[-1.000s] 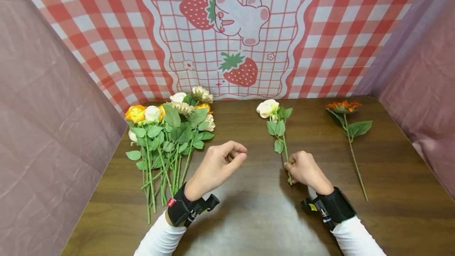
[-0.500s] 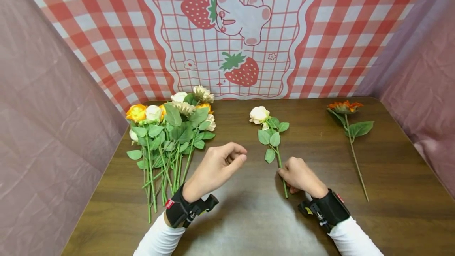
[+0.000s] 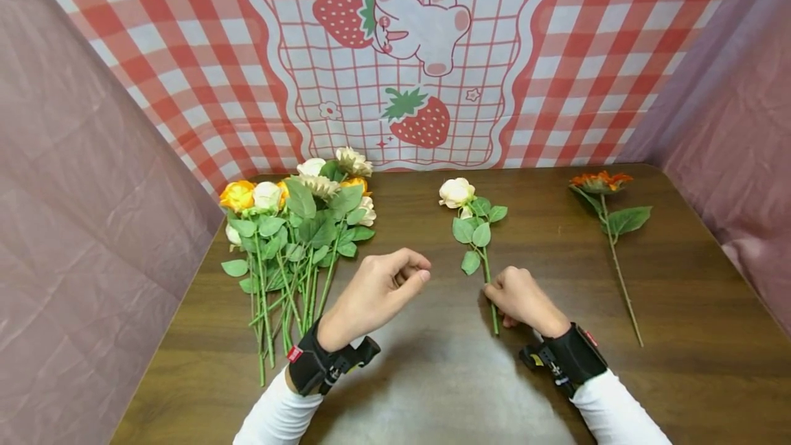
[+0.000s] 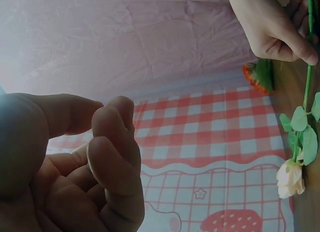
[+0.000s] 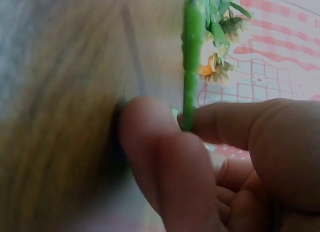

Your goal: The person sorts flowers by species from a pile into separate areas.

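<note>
My right hand [image 3: 522, 299] pinches the lower stem of a cream-white rose [image 3: 457, 193] between thumb and fingers. The bloom points toward the back of the table, tilted a little left, with green leaves halfway down. Close up in the right wrist view, the green stem [image 5: 191, 56] runs down to my thumb tip. My left hand [image 3: 383, 290] hovers left of the rose, its fingers loosely curled around nothing. In the left wrist view those curled fingers [image 4: 117, 157] hold no object, and the same rose [image 4: 291, 178] shows at the right edge.
A pile of white, cream and orange flowers [image 3: 309, 225] with long green stems lies left on the brown table [image 3: 432, 390]. One orange flower [image 3: 599, 184] lies alone at the right. Behind hangs a red-checked cloth [image 3: 402, 60]; pink curtains [image 3: 74, 191] flank the sides.
My right hand shifted the rose left and toward me, then slightly back away, keeping its pinch on the stem. The left hand has stayed nearly still.
</note>
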`<state>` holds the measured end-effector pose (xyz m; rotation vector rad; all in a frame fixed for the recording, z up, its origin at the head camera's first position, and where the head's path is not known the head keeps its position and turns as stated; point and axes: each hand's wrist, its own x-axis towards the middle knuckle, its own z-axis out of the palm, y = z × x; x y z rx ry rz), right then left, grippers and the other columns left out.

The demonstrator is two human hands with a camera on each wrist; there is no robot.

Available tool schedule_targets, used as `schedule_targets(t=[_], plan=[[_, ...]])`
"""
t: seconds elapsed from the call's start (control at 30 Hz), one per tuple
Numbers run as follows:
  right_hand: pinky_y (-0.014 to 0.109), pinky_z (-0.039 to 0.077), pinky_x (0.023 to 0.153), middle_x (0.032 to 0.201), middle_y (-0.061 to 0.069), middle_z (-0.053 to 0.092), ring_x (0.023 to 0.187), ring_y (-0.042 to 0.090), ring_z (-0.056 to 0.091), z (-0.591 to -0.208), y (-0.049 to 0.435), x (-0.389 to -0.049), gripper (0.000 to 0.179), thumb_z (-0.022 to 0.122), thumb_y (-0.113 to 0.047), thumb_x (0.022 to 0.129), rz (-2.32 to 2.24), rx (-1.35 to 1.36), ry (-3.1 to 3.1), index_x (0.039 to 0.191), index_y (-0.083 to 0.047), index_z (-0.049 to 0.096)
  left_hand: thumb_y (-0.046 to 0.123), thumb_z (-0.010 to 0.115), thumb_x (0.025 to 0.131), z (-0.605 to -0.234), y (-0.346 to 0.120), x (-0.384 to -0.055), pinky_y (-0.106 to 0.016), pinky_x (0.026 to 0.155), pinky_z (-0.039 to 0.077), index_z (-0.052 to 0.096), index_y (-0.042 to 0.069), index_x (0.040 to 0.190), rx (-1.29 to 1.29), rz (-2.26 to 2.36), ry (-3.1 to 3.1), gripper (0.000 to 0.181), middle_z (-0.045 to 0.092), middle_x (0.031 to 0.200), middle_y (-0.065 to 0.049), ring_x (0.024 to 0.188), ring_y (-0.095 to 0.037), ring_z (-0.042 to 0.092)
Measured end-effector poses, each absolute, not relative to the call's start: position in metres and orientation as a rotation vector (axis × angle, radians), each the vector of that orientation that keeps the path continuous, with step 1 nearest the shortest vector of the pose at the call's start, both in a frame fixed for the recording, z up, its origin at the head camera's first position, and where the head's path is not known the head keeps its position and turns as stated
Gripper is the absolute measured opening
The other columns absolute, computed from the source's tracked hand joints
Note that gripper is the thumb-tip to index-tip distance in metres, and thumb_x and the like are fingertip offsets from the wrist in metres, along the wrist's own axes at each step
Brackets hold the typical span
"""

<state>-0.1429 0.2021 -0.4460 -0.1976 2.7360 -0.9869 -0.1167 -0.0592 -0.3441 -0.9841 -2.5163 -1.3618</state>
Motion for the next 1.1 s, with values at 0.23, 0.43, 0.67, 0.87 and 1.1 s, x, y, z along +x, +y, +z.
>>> schedule_targets(t=[0.23, 0.43, 0.67, 0.87, 1.1], plan=[[0.029, 0.044, 0.032, 0.039, 0.000, 0.051, 0.032, 0.013, 0.051, -0.445, 0.202, -0.144, 0.036, 0.061, -0.024, 0.087, -0.925, -0.261, 2.756, 0.054, -0.011, 0.059, 0.017, 0.056, 0.090, -0.344, -0.068, -0.115, -0.025, 0.053, 0.051, 0.060, 0.008, 0.104, -0.921, -1.366, -2.540, 0.016, 0.065, 0.073, 0.001, 0.060, -0.004, 0.056], [0.031, 0.043, 0.037, 0.043, 0.000, 0.054, 0.036, 0.012, 0.051, -0.438, 0.202, -0.143, 0.029, 0.058, -0.022, 0.088, -0.936, -0.331, 2.826, 0.061, -0.012, 0.061, 0.019, 0.056, 0.091, -0.349, -0.089, -0.115, -0.026, 0.051, 0.051, 0.059, 0.011, 0.105, -0.817, -1.301, -2.590, 0.016, 0.066, 0.074, 0.001, 0.058, -0.006, 0.057], [0.030, 0.039, 0.037, 0.047, -0.003, 0.054, 0.041, 0.010, 0.051, -0.429, 0.200, -0.139, 0.026, 0.056, -0.021, 0.090, -0.987, -0.395, 2.910, 0.065, -0.013, 0.058, 0.020, 0.056, 0.091, -0.361, -0.121, -0.115, -0.027, 0.051, 0.050, 0.060, 0.012, 0.104, -0.711, -1.246, -2.645, 0.016, 0.067, 0.073, 0.001, 0.059, -0.005, 0.057], [0.029, 0.036, 0.036, 0.046, -0.004, 0.052, 0.041, 0.009, 0.048, -0.424, 0.194, -0.138, 0.028, 0.057, -0.020, 0.090, -1.008, -0.449, 2.954, 0.062, -0.015, 0.055, 0.018, 0.058, 0.089, -0.373, -0.151, -0.113, -0.029, 0.052, 0.050, 0.062, 0.011, 0.096, -0.509, -1.035, -2.745, 0.011, 0.068, 0.073, 0.000, 0.059, -0.004, 0.056], [0.027, 0.031, 0.038, 0.047, -0.005, 0.046, 0.040, 0.008, 0.041, -0.420, 0.189, -0.136, 0.028, 0.058, -0.019, 0.089, -1.018, -0.515, 3.008, 0.061, -0.018, 0.052, 0.017, 0.062, 0.084, -0.403, -0.169, -0.118, -0.033, 0.041, 0.045, 0.059, 0.009, 0.077, -0.288, -0.650, -2.947, 0.011, 0.062, 0.063, -0.005, 0.048, -0.013, 0.050]])
